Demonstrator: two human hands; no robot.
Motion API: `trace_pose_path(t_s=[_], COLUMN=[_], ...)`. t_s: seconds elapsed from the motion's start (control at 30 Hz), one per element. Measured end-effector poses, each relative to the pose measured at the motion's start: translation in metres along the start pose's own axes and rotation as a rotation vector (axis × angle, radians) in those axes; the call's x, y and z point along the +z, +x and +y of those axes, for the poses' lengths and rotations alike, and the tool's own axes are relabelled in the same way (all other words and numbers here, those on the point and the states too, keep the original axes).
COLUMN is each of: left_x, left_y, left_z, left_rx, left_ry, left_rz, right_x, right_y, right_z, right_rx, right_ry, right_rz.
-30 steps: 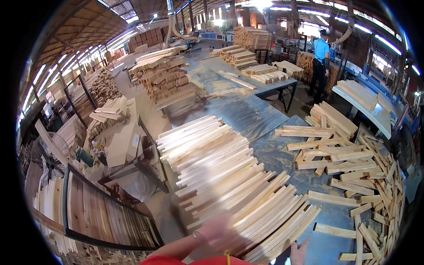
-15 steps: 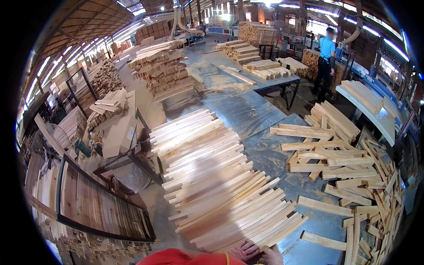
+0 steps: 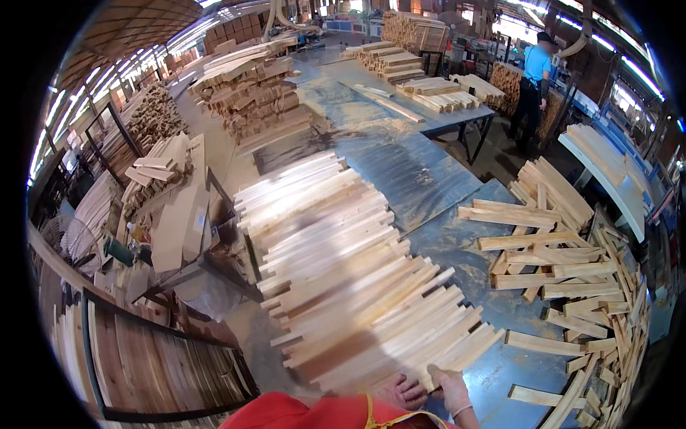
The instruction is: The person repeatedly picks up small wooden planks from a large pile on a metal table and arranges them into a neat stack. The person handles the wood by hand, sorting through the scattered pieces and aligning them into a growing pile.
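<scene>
Hands sit at the very bottom of the frame, just right of centre, both pressed against the near end of a broad heap of pale, long, rough-sawn wooden slats. The left hand is bare and lies with its fingers curled against the slat ends; whether it actually grips one cannot be told, since the knuckles hide the fingertips. The right hand, in a thin light glove, has its thumb raised and its fingers closed around the end of one slat at the lower right edge of the heap. The heap runs from the lower centre up toward the middle of the frame, lying on a grey-blue metal-topped workbench.

At the bottom edge, a red garment with a yellow strap covers the person's chest. On the right side of the frame lies a loose scatter of short pale wooden offcuts, well apart from the hands. In the lower left stands a dark metal-framed rack of brownish boards. At the upper right, a co-worker in a blue shirt and dark trousers stands beside further stacks of timber.
</scene>
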State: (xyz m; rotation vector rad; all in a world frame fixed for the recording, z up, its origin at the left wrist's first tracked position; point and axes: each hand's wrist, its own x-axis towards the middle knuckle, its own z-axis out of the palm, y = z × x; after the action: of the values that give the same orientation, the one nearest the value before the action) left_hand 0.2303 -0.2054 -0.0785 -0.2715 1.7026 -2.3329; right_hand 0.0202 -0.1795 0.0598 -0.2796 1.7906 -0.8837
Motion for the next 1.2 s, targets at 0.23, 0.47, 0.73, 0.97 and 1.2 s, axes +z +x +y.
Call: trace_pose_path(t_s=[0.23, 0.47, 0.73, 0.97, 1.2], left_x=[0.235, 0.323, 0.247, 0.085, -0.059], left_y=[0.017, 0.021, 0.059, 0.121, 0.202], left_z=[-0.052, 0.008, -0.017, -0.060, -0.154], left_rx=[-0.095, -0.137, 0.033, 0.435, 0.567], left_ry=[-2.168, -1.905, -1.981, -2.072, -2.382], left_rz=[0.008, -0.187, 0.037, 0.223, 0.066], right_x=[0.106, 0.120, -0.168, -0.264, -0.238], right_y=[0.057, 0.095, -0.025, -0.098, -0.140], right_z=[-0.124, -0.115, 0.072, 0.232, 0.167], right_rx=[-0.186, -0.553, -0.212, 0.427, -0.065], right_ry=[0.166, 0.171, -0.369, -0.280, 0.045], right_rz=[-0.133, -0.161, 1.285, 1.140, 0.791])
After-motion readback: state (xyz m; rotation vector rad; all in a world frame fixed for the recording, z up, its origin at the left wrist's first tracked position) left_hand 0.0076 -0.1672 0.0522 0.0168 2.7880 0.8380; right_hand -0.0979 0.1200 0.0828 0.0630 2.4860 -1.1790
